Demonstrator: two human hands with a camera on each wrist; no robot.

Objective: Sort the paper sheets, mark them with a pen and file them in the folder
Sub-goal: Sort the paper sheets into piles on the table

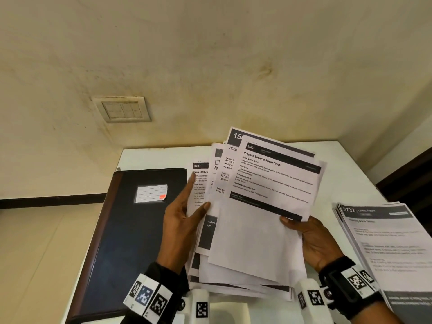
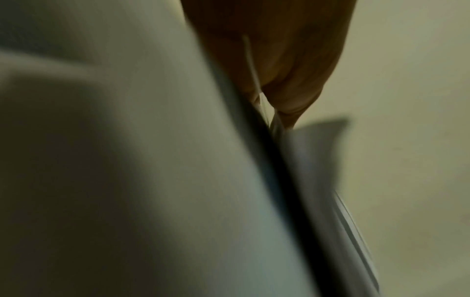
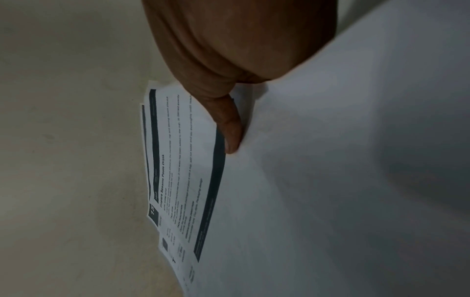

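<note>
Firstly, smooth white tabletop (image 1: 346,164) in a corner of stained cream walls (image 1: 210,54); wall switch plate (image 1: 122,110). Closed dark-blue folder with brown spine (image 1: 131,230), left. Fanned white printed sheets (image 1: 252,230) held above table: left hand (image 1: 181,216) and right hand (image 1: 314,242) each pinch an edge. Second printed stack (image 1: 388,244), right.

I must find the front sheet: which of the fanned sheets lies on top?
The sheet headed "3562 Prepare Sesame Paste Drink"; only its text is uncovered.
</note>
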